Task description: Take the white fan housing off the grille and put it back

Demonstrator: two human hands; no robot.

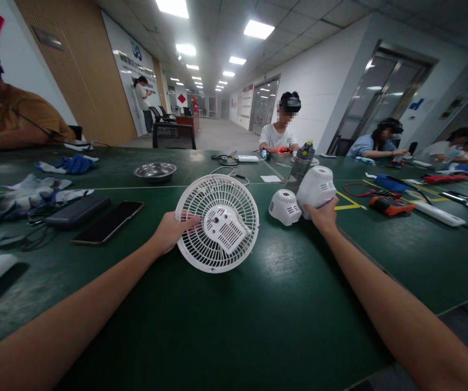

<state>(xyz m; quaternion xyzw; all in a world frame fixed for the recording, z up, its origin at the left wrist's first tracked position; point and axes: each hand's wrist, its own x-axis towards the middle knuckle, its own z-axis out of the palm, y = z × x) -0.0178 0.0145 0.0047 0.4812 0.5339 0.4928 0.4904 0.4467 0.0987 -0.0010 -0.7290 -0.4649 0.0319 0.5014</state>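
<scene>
In the head view, a white fan grille (222, 225) is being gripped by one side in the left hand (169, 232), above the table (217, 331). A larger white housing (317, 186) is being grasped in the right hand (324, 216), just beside a smaller housing (285, 207). Grille tilting or slipping is being risked by one-sided support; the smaller housing and bottle (298, 171) are being exposed to knocks from sideways swings.

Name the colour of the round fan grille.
White; shows best in the head view.

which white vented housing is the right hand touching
The larger housing, on the right, with the right hand at its lower edge; the smaller housing, to its left, is untouched.
</scene>
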